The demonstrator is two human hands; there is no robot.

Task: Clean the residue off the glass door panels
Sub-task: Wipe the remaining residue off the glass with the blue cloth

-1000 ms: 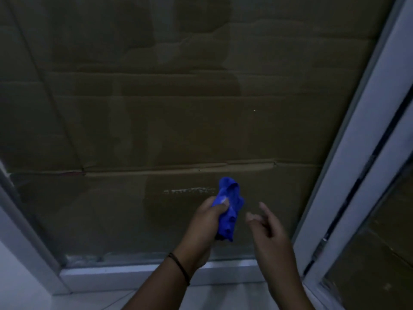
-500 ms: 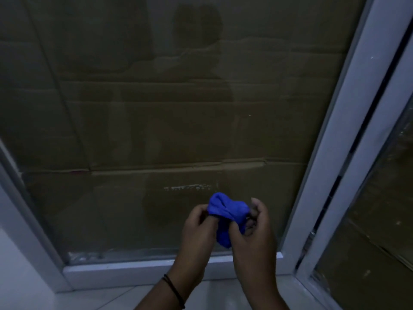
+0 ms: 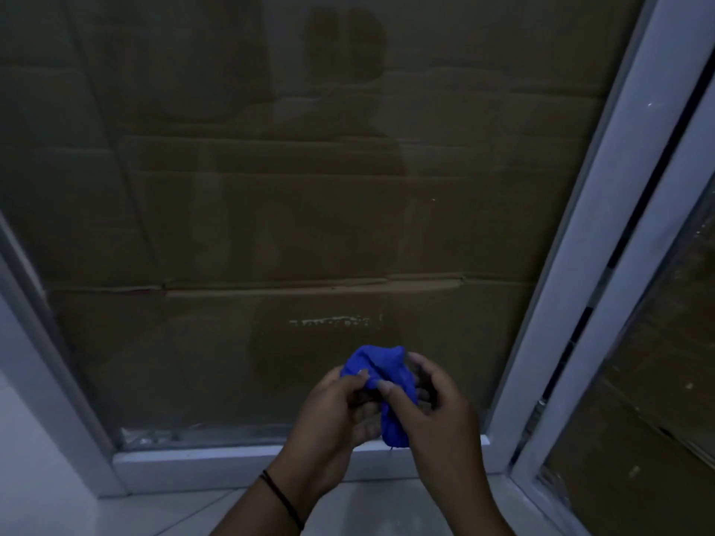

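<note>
A bunched blue cloth (image 3: 387, 375) sits between both hands, low in front of the glass door panel (image 3: 271, 206). My left hand (image 3: 332, 415) grips the cloth from the left with thumb and fingers curled on it. My right hand (image 3: 437, 415) pinches the cloth from the right with its thumb on top. A short whitish streak of residue (image 3: 332, 323) shows on the glass just above the cloth. Neither hand touches the glass.
Brown cardboard (image 3: 348, 226) lies behind the glass. A white door frame (image 3: 572, 303) rises on the right, with a second glass panel (image 3: 650, 381) beyond it. The bottom rail (image 3: 201, 464) and a pale tiled floor (image 3: 162, 512) lie below.
A second ago only my left hand held the cloth and my right hand was open beside it. My right hand has closed on the cloth, and both hands now work it together, slightly lower.
</note>
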